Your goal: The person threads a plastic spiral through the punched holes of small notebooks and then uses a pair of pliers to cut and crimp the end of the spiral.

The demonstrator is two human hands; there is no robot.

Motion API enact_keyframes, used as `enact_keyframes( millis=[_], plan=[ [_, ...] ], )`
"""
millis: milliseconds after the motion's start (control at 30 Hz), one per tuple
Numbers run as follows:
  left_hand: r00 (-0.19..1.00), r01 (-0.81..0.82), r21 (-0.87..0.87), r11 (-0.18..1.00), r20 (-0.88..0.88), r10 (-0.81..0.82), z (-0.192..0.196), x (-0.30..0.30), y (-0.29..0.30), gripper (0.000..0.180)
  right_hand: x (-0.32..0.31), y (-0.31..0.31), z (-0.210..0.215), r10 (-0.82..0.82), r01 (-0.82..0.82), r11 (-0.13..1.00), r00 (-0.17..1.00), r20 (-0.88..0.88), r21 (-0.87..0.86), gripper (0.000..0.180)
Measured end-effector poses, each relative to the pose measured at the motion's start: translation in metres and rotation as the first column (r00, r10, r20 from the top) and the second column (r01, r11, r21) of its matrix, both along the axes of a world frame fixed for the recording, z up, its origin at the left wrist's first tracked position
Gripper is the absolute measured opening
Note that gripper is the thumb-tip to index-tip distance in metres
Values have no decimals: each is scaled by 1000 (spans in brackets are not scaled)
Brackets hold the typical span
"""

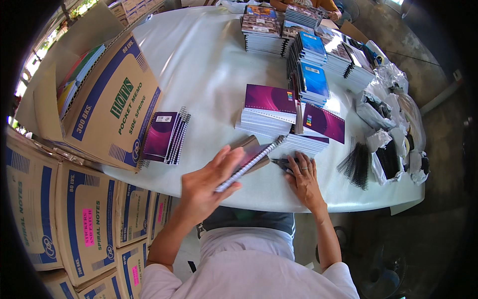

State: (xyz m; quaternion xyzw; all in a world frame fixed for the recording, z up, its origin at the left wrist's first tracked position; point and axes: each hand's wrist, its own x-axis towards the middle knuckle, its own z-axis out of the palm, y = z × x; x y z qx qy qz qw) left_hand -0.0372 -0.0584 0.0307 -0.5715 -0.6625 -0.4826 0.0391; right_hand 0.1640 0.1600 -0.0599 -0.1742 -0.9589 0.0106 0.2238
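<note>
My left hand (214,177) grips a small spiral notebook (255,163), tilted with its coil edge up and slightly blurred. Beneath the notebook lies a flat brown block or board (262,166), partly covered. My right hand (302,179) rests low on the table, its fingers over a dark, pointed tool like pliers (283,163); the fingers partly hide it. Just beyond my hands stand stacks of purple-covered pages (269,99) and another purple-topped stack (323,122). To the left, several bound purple notebooks (162,134) lean in a pile.
An open carton (112,107) stands on the table's left, above stacked cartons (89,214). Loose black coils (354,164) and plastic-wrapped coils (388,154) lie right. Blue notebooks (312,79) and other stacks (261,30) stand farther back, near another person (323,5).
</note>
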Motion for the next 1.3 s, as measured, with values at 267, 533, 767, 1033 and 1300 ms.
enact_keyframes(
  millis=[267,533,767,1033,1300],
  plan=[
    [934,-195,-127,972,-325,145,-71,29,31,62,5,-71,41,19,-100,863,986,-164,-495,41],
    [942,-209,-126,970,-294,164,-63,33,32,61,8,-82,60,112,-158,869,986,-125,-469,35],
    [921,-218,-69,974,-345,182,-60,30,27,61,2,-66,90,196,164,12,967,163,-986,32],
    [767,-418,93,904,-497,406,-15,-62,-24,61,-11,-17,67,1,16,738,1000,25,-674,31],
    [915,-397,-576,714,-305,263,-49,-137,-83,76,-22,10,24,76,-74,996,996,-48,42,40]
  ],
)
